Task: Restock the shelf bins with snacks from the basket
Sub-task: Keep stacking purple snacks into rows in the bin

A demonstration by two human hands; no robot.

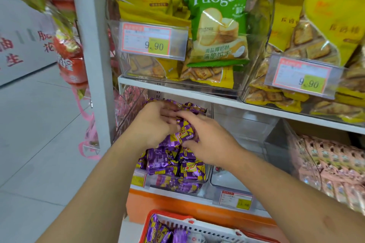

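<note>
Both hands in lower-left clear bin point(205, 180), under white shelf edge point(177, 89). Left hand point(153, 124) fingers straight, pressing on purple snack packs point(177, 162). Right hand point(209, 140) pinches one purple pack point(186, 133) atop pile. Bin nrly full; clear bin point(243, 124) to the right has room. Red basket point(167, 218) below w/ more packs.

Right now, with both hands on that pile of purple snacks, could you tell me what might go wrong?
1. The purple packets are heaped above the front wall of their clear bin; pressing with the left hand and right hand could tip some over.
2. The green biscuit bag leans forward from the upper bin and might drop onto the hands.
</note>
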